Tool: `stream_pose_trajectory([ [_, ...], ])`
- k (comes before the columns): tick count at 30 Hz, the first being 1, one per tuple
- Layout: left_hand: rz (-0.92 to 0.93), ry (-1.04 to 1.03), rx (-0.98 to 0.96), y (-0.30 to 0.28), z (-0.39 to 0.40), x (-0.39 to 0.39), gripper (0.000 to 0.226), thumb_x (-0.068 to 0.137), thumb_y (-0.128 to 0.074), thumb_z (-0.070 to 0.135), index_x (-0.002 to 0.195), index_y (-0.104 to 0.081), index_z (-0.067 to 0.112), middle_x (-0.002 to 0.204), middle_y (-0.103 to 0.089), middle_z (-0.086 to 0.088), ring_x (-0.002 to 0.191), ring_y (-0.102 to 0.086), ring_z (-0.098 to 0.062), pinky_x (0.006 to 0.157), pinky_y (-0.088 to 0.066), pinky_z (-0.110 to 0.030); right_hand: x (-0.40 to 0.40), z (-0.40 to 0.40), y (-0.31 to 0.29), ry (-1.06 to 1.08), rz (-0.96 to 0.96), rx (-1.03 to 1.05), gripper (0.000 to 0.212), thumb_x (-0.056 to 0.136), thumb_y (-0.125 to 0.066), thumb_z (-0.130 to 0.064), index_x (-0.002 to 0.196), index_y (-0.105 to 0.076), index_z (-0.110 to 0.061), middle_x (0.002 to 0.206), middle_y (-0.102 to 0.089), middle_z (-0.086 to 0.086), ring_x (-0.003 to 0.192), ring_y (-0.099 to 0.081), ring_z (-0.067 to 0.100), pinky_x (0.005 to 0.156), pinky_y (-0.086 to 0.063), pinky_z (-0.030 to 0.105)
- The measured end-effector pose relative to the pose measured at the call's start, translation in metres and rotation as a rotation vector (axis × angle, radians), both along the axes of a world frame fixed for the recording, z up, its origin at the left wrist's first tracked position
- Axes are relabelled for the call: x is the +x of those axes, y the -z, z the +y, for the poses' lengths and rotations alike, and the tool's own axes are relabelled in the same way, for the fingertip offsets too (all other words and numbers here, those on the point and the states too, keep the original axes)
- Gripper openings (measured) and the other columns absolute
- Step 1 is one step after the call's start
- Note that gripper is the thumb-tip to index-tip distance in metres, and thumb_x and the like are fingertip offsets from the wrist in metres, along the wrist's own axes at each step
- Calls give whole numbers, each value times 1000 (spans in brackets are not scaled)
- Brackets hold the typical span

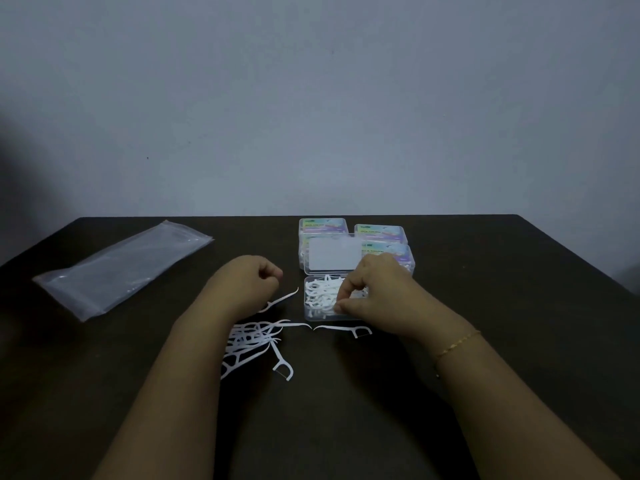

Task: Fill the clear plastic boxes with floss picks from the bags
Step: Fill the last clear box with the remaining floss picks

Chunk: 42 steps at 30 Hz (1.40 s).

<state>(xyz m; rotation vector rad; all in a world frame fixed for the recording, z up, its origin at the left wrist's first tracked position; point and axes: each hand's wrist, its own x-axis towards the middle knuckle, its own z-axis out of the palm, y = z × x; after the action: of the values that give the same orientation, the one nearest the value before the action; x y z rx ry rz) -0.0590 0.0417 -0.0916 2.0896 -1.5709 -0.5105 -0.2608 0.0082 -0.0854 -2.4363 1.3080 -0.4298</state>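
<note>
A dark brown table [485, 271] stood against a plain grey-blue wall [311, 98] (one small dark speck on it), and the light was dim.

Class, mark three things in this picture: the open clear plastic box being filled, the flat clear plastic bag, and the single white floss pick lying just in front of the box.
Open clear plastic box [309, 315]: head view, front left wall.
Flat clear plastic bag [121, 268]: head view, middle of the bag.
Single white floss pick [341, 329]: head view, middle of its handle.

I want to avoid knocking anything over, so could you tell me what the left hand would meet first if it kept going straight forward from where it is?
Probably nothing: ahead of the left hand lies bare table up to its far edge. The stacked boxes sit to its right, though depth is hard to judge.
</note>
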Motion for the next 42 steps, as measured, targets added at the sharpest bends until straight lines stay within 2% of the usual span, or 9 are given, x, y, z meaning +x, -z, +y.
stream_pose_trajectory([
  [4,-35,103,296,0,2,3,51,67,-65,50,116,-64,36,116,-62,8,105,-58,-13,100,-45,-38,2,10,-7,-51,139,80,22,83,-66,-42,92,-75,-24,86,-67,-9,83,-58,9,81,-54,32],
  [7,-128,115,378,-1,3,2,79,51,-67,65,123,-57,36,125,-53,6,115,-52,-18,105,-40,-43,1,17,-11,-61,264,138,23,85,-65,-41,100,-73,-26,94,-67,-8,87,-59,8,82,-53,29],
  [9,-199,91,388,-1,3,1,61,69,-74,52,123,-54,34,127,-49,3,119,-49,-20,107,-37,-44,2,20,-11,-50,337,127,23,85,-65,-39,102,-72,-26,101,-66,-5,93,-59,12,83,-51,29],
  [13,-126,61,319,1,-2,2,13,81,-71,28,83,-59,33,100,-62,7,103,-57,-16,103,-41,-43,5,19,-9,-21,382,149,19,88,-61,-30,101,-70,-19,102,-66,0,94,-60,17,82,-51,30],
  [20,-194,-18,296,5,-10,-3,5,83,-67,34,81,-69,30,100,-67,6,100,-60,-16,96,-46,-41,9,15,-5,21,433,228,24,84,-63,-27,103,-67,-12,100,-67,6,92,-63,22,86,-54,39],
  [25,-318,-61,255,12,-15,-7,17,83,-64,43,91,-69,29,102,-67,6,105,-58,-18,98,-32,-38,8,20,-6,18,454,211,23,82,-64,-28,99,-67,-13,88,-65,5,76,-61,21,80,-55,35],
  [31,-449,-53,245,18,-19,-7,42,81,-60,50,115,-66,25,123,-53,-4,112,-53,-25,95,-39,-38,7,24,-5,-3,444,186,25,82,-64,-34,98,-64,-15,78,-59,-1,84,-62,19,75,-52,32],
  [38,-352,-60,274,16,-20,-5,24,81,-62,44,96,-72,28,105,-66,3,101,-60,-19,90,-43,-34,6,23,-12,-16,222,208,17,81,-64,-28,89,-65,-14,92,-65,4,86,-61,18,81,-54,36],
  [42,-269,-63,273,11,-18,-4,10,82,-64,38,80,-69,29,95,-68,4,92,-63,-16,88,-50,-35,3,19,-14,-16,18,250,7,82,-65,-22,81,-60,-16,82,-62,1,74,-56,11,70,-52,29],
])
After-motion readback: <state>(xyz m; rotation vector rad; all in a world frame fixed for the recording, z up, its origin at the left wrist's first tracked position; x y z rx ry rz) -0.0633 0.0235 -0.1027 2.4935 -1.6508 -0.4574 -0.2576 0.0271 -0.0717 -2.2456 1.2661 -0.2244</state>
